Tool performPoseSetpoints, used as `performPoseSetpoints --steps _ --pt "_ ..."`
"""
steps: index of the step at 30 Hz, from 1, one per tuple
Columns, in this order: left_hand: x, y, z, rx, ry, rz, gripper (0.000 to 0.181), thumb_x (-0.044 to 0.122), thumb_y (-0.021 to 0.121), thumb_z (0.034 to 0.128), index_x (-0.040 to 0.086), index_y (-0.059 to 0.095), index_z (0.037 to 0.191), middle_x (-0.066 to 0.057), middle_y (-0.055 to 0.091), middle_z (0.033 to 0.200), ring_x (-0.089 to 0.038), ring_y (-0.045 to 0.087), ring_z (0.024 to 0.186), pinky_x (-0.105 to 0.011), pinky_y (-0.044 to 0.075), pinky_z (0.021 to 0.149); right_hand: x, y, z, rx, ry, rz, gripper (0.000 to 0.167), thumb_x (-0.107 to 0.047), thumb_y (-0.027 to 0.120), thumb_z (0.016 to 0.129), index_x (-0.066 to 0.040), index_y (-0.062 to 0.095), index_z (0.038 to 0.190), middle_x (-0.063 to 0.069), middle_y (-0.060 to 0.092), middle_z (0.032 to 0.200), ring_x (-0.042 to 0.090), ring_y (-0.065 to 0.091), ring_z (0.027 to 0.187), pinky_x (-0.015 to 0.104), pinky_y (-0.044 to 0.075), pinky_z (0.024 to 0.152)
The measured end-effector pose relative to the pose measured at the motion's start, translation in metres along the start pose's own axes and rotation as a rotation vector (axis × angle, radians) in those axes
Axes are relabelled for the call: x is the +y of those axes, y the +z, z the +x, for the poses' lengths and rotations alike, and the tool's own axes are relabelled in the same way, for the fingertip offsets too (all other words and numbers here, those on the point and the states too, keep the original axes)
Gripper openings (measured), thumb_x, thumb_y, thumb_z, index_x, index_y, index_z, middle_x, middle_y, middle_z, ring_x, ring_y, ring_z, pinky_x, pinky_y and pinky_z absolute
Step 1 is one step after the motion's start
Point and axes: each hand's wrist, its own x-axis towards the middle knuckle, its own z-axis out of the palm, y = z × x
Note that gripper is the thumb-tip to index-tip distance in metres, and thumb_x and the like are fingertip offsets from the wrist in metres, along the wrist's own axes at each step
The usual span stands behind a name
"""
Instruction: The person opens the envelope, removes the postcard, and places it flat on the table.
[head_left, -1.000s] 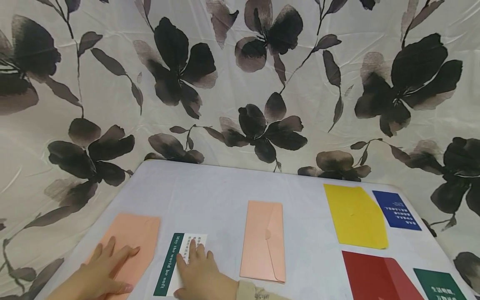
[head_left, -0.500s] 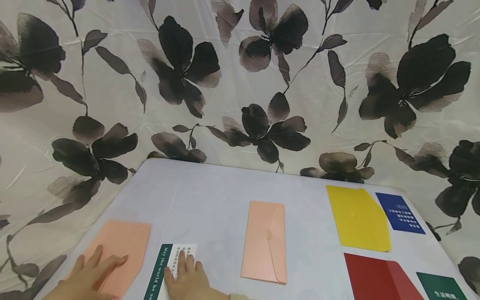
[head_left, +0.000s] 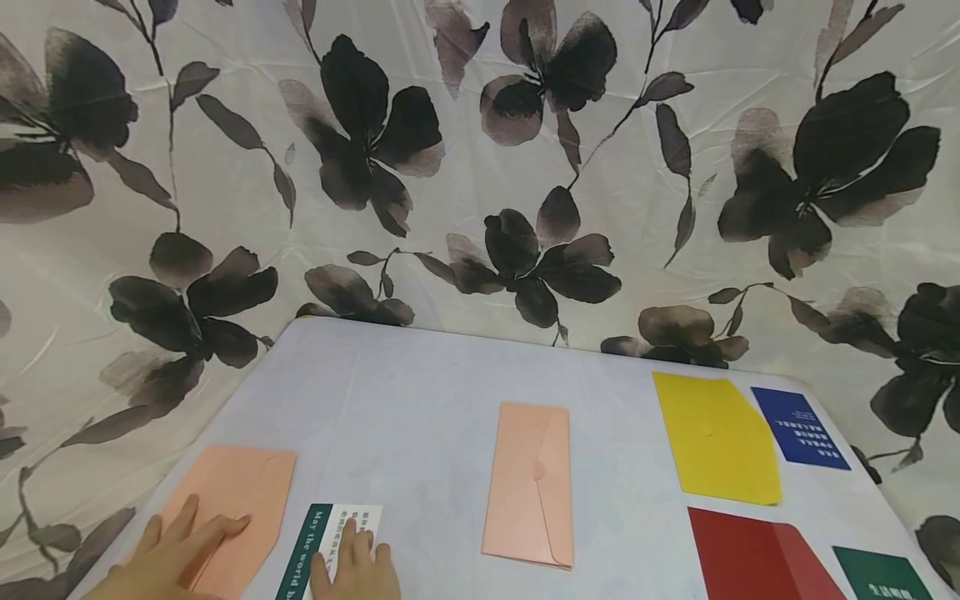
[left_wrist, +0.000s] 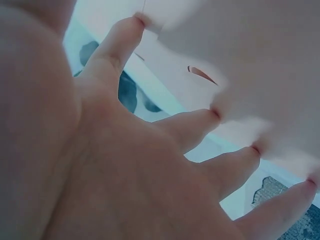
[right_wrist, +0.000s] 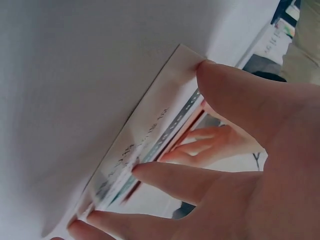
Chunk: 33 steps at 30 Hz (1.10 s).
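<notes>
At the table's near left, my left hand [head_left: 161, 562] rests with spread fingers on a peach envelope [head_left: 258, 492]. The left wrist view has its fingertips [left_wrist: 215, 112] touching the envelope's pale surface. Just to the right, fingers of my right hand [head_left: 360, 577] press on a white card with a green band [head_left: 303, 554] lettered "May the world be soft". In the right wrist view the card [right_wrist: 165, 85] lies flat, thumb at one end and fingertips toward the other. The lower edge of the head view cuts off both hands and the card.
A second peach envelope [head_left: 525, 500], flap side up, lies mid-table. To the right are a yellow envelope [head_left: 712, 450], a blue card [head_left: 802, 429], a red envelope [head_left: 742, 554] and a green card [head_left: 881, 575]. Floral cloth [head_left: 450, 183] hangs behind the white table [head_left: 420, 400].
Both hands have slid nearer and to the left, the left with the peach envelope and the right with the card. The other envelopes and cards keep their places on the table.
</notes>
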Motion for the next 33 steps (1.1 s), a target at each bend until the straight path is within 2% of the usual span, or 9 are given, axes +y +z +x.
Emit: performPoseSetpoints --steps 3,9,15,21,28,33 --pt "0.001 0.001 0.0 0.009 -0.005 0.032 0.08 0.062 0.071 0.0797 0.015 0.045 0.139 -0.055 0.014 0.139 -0.086 0.015 0.108 -0.092 0.016 0.064 -0.003 0.002 -0.002 0.035 0.009 -0.003 0.055 -0.072 0.043 0.092 -0.036 0.061 0.13 0.007 0.06 0.132 0.02 0.055 0.108 0.033 0.047 0.077" --pt "0.001 0.002 0.0 0.008 -0.015 0.069 0.083 0.065 0.072 0.0774 0.014 0.045 0.138 -0.056 0.016 0.138 -0.087 0.016 0.107 -0.091 0.019 0.064 -0.005 0.004 -0.007 0.114 -0.032 -0.003 0.053 -0.066 0.044 0.095 -0.03 0.063 0.129 0.012 0.062 0.128 0.022 0.056 0.103 0.033 0.047 0.072" --pt "-0.004 0.01 -0.001 0.053 0.007 0.099 0.079 0.065 0.07 0.0791 0.017 0.047 0.137 -0.054 0.019 0.139 -0.086 0.018 0.108 -0.091 0.02 0.063 -0.006 0.005 -0.01 0.175 -0.044 -0.014 0.051 -0.064 0.045 0.096 -0.029 0.065 0.127 0.013 0.064 0.125 0.022 0.057 0.098 0.033 0.046 0.069" --pt "-0.009 0.014 0.0 0.068 0.011 0.072 0.076 0.064 0.071 0.0795 0.02 0.047 0.138 -0.053 0.018 0.141 -0.085 0.018 0.11 -0.091 0.019 0.063 -0.007 0.007 -0.012 0.201 -0.038 -0.049 0.049 -0.063 0.044 0.096 -0.03 0.064 0.127 0.012 0.065 0.123 0.022 0.057 0.097 0.033 0.044 0.066" --pt "-0.014 0.02 0.001 0.098 0.013 0.086 0.077 0.066 0.071 0.0772 0.026 0.045 0.137 -0.051 0.019 0.142 -0.085 0.02 0.109 -0.09 0.021 0.06 -0.009 0.009 -0.012 0.233 -0.037 -0.053 0.048 -0.061 0.046 0.096 -0.028 0.064 0.127 0.014 0.065 0.123 0.023 0.057 0.097 0.035 0.043 0.065" --pt "-0.012 0.019 -0.001 0.098 0.02 0.076 0.08 0.066 0.072 0.0773 0.028 0.041 0.14 -0.05 0.019 0.142 -0.084 0.02 0.111 -0.09 0.021 0.061 -0.01 0.008 -0.012 0.223 -0.03 -0.054 0.048 -0.062 0.047 0.096 -0.028 0.064 0.127 0.013 0.065 0.123 0.024 0.057 0.098 0.036 0.042 0.066"
